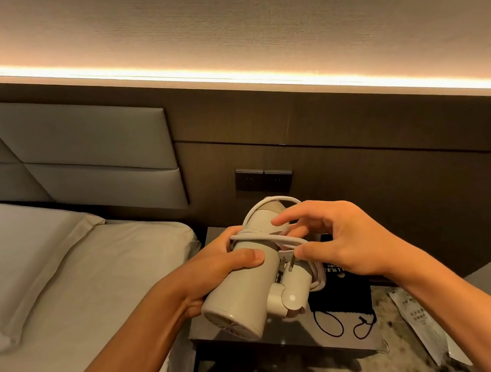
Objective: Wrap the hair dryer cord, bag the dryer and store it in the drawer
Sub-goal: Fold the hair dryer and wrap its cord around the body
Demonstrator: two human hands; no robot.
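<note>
Both forearms are bare to the frame's lower edge, with no sleeve in view. The left hand and right hand are ungloved, with short, unpainted nails at the fingertips.

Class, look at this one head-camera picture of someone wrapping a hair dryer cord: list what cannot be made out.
- Head view: the black bag is partly hidden by the hair dryer and right hand.
- Print on the paper sheet is too small to read.
- The nightstand front is hidden from this angle; no drawer shows.
</note>
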